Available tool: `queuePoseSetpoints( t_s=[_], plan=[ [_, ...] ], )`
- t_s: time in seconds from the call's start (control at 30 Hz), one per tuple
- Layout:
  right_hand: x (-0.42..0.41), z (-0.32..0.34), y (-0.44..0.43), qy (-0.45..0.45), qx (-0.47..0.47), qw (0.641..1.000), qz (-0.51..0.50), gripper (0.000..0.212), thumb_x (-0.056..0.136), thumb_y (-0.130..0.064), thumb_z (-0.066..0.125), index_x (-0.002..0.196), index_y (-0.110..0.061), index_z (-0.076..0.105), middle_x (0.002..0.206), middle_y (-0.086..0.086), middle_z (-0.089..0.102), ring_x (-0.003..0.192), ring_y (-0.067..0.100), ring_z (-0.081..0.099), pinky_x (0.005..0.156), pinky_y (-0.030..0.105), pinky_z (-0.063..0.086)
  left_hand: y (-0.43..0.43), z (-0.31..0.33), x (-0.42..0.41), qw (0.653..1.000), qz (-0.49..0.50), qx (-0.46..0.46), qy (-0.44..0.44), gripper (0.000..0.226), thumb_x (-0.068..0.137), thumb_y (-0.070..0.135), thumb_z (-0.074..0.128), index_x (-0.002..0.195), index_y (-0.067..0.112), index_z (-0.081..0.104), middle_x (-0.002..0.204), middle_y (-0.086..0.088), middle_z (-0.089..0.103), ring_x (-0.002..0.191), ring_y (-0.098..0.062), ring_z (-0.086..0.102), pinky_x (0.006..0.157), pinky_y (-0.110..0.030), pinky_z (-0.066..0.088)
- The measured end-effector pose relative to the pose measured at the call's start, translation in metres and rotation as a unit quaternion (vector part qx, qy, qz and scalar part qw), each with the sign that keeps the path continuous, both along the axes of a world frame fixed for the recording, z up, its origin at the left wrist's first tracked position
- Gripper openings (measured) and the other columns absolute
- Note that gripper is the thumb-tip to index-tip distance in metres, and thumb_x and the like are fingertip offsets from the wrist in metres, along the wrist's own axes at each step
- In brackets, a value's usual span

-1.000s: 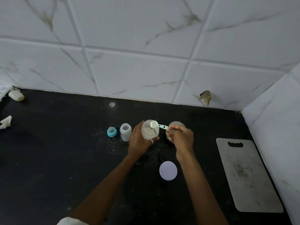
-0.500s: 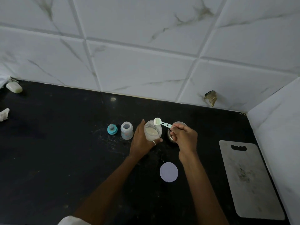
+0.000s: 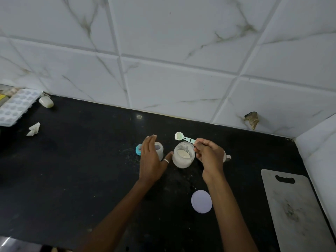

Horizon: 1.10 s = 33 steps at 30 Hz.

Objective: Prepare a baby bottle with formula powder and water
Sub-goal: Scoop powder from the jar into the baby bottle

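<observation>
The left hand (image 3: 151, 160) was held open above a black counter (image 3: 81, 170), fingers straight and together, thumb spread wide; nothing was gripped. The bottle (image 3: 159, 149) was partly covered by this hand, and contact between them could not be judged. The thumb tip, ringed, was seen just beside the jar (image 3: 183, 160).

The right hand (image 3: 210, 158) was closed in a pinch on the handle end of the scoop (image 3: 179, 136). The scoop was held in the air behind the jar's rim, its bowl pointing left.

The bottle stood upright and uncapped, left of the jar. The jar stood open between the two hands, with pale powder (image 3: 183, 154) inside.

Counted: two hands, one bottle, one jar, one scoop. One teal cap (image 3: 138, 149) lay just left of the bottle. One round lid (image 3: 201, 201) lay flat nearer the viewer, beside the right forearm. One board (image 3: 294, 211) lay at the right. At the far left were seen one tray (image 3: 16, 106), one soap (image 3: 46, 102) and one crumpled paper (image 3: 33, 129).
</observation>
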State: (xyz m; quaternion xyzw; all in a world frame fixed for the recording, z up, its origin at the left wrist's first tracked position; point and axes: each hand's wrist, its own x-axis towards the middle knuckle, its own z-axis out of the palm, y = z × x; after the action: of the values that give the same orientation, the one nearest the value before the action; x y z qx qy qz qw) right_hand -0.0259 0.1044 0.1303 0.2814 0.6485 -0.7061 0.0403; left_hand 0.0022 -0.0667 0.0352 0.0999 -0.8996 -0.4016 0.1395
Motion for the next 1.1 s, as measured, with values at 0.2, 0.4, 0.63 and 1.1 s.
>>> queuePoseSetpoints(
  t_s=[0.2, 0.4, 0.63, 1.1],
  plan=[
    [0.002, -0.004, -0.013, -0.001, -0.005, 1.000, 0.013, 0.015, 0.092, -0.002, 0.068, 0.097, -0.014, 0.076, 0.088, 0.004, 0.078, 0.075, 0.009, 0.070, 0.067, 0.024, 0.055, -0.020, -0.002, -0.012, 0.992, -0.017, 0.107, -0.066, 0.098, 0.081, 0.037, 0.086, 0.156, 0.015, 0.028, 0.162, -0.003, 0.032, 0.148, -0.018, 0.034, 0.115, -0.034, 0.039],
    [0.005, -0.007, -0.019, -0.016, -0.001, 1.000, 0.015, 0.014, 0.092, -0.003, 0.069, 0.098, -0.014, 0.076, 0.090, 0.007, 0.078, 0.076, 0.012, 0.070, 0.067, 0.024, 0.055, -0.025, -0.018, -0.017, 0.977, -0.041, 0.153, -0.142, 0.103, 0.078, 0.028, 0.089, 0.157, 0.013, 0.026, 0.157, -0.007, 0.041, 0.142, -0.022, 0.044, 0.117, -0.041, 0.042],
    [0.008, -0.004, -0.024, -0.020, 0.014, 1.000, 0.012, 0.014, 0.092, -0.004, 0.070, 0.097, -0.015, 0.076, 0.089, 0.007, 0.078, 0.075, 0.011, 0.070, 0.068, 0.024, 0.057, -0.030, -0.027, -0.018, 0.982, -0.034, 0.132, -0.134, 0.061, 0.083, 0.015, 0.084, 0.134, 0.012, 0.051, 0.122, -0.002, 0.067, 0.111, -0.016, 0.066, 0.096, -0.031, 0.054],
    [0.004, 0.106, -0.032, 0.102, -0.024, 0.994, 0.015, 0.010, 0.086, -0.003, 0.072, 0.093, -0.008, 0.077, 0.083, 0.009, 0.077, 0.067, 0.011, 0.068, 0.064, 0.025, 0.055, -0.040, 0.095, -0.033, 0.990, -0.058, 0.125, 0.027, 0.054, 0.072, 0.031, 0.091, 0.120, 0.023, 0.067, 0.107, 0.014, 0.072, 0.095, -0.003, 0.068, 0.075, -0.003, 0.047]
  ],
)
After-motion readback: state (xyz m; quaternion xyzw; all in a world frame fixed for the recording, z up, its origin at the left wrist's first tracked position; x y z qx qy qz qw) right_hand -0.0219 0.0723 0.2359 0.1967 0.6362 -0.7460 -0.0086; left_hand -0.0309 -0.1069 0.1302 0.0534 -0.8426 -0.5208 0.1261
